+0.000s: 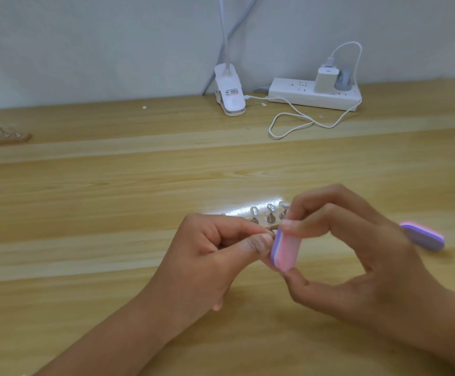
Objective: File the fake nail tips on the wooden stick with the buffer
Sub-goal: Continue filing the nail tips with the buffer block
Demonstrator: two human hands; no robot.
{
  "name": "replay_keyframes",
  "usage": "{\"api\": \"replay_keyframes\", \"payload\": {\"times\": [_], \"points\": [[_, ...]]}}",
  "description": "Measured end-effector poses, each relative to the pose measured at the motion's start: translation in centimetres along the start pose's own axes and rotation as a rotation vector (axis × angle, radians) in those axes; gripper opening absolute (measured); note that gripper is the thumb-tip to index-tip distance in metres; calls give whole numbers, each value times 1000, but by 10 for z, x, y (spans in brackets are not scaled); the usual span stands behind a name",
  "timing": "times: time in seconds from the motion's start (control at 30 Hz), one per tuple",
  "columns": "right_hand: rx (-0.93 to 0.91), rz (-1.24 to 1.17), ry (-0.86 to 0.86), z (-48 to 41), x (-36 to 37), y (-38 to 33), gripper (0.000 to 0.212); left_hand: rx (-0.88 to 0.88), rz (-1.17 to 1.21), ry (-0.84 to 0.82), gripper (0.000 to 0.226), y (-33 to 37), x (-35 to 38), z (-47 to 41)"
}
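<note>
Left hand [220,248]: thumb and forefinger are closed in a pinch on the near end of the wooden stick [272,228], the other fingers curled under. Right hand [356,253]: it grips the pink-and-lilac buffer [286,251] upright, forefinger on its top end and thumb under its bottom end. We take the buffer as our reference. Its lilac edge touches the pinched end of the stick, just at the left thumb; whether a tip sits at that contact we cannot tell, as the fingers hide it. Just beyond the buffer, three fake nail tips [271,208] stand in a row on small posts, apart from the abrasive face. Well to the right of the buffer a second buffer [424,236] lies flat on the wooden table [112,213]. Far to its left, at the frame edge, is another stick of tips [1,135]. Far beyond it stand a lamp clip [230,90] and a power strip [316,95]. Progress, as we judge it: filing is under way at one end; the three visible tips show no clear sign of wear, so most of the row probably remains.
</note>
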State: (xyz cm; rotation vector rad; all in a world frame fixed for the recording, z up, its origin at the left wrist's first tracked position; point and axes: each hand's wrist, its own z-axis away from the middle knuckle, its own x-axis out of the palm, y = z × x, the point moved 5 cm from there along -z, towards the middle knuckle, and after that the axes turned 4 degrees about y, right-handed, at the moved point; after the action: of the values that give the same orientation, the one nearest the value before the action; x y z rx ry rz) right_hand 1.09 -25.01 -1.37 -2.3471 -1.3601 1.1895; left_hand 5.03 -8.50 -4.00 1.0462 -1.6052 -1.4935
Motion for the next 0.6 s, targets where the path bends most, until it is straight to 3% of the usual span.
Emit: {"api": "replay_keyframes", "payload": {"times": [0.6], "points": [[26, 83, 26, -1, -6, 2, 30, 3, -13, 1, 16, 1, 1, 0]]}}
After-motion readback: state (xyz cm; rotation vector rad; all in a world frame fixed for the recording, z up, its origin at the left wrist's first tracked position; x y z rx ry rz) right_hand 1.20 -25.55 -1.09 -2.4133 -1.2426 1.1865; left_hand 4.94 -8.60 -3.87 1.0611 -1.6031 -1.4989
